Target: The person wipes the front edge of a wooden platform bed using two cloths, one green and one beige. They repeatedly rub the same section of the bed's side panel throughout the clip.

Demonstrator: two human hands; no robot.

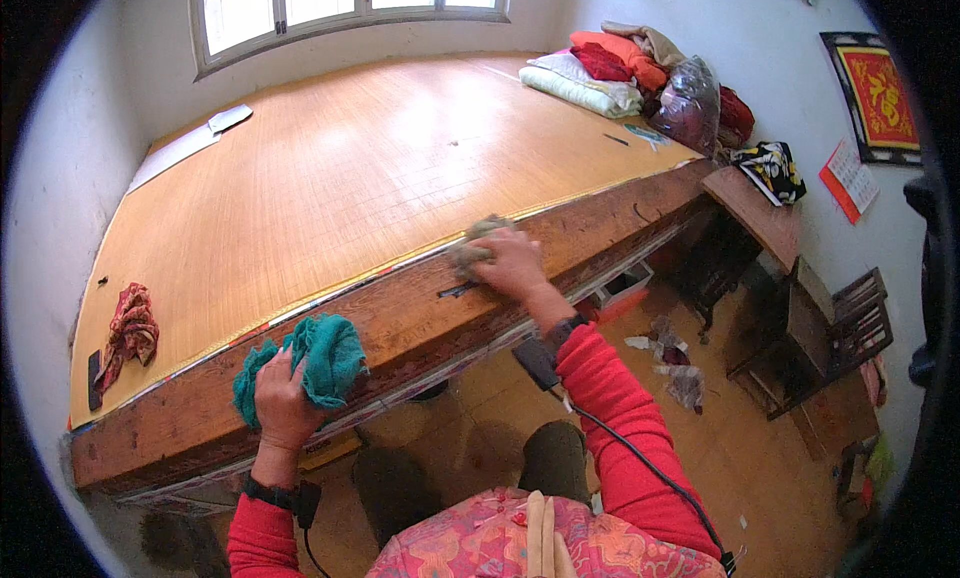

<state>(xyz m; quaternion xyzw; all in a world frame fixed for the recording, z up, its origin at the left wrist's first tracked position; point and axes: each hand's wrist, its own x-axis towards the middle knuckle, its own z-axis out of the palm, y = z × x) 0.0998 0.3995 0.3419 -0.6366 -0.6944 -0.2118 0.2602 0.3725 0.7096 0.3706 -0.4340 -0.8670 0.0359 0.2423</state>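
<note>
My left hand (pixel 285 402) grips a bunched green cloth (pixel 330 357) above the wooden front edge (pixel 390 319) of a wide platform bed. Farther right, my right hand (pixel 514 263) is closed around a crumpled grey-brown cloth (pixel 480 240), pressed on the same edge beside the mat's border. A small dark strip (pixel 456 289) lies on the wood just left of my right wrist. Behind the edge spreads a tan woven mat (pixel 337 173) with a yellow trim. My fingertips on the right are partly hidden by blur and cloth.
A red patterned cloth (pixel 131 327) and a black remote-like object (pixel 94 379) lie at the mat's left end. Folded bedding (pixel 577 87) and a plastic bag (pixel 688 102) are piled at the far right. A wooden chair (pixel 814 338) and plastic scraps (pixel 679 368) are on the floor.
</note>
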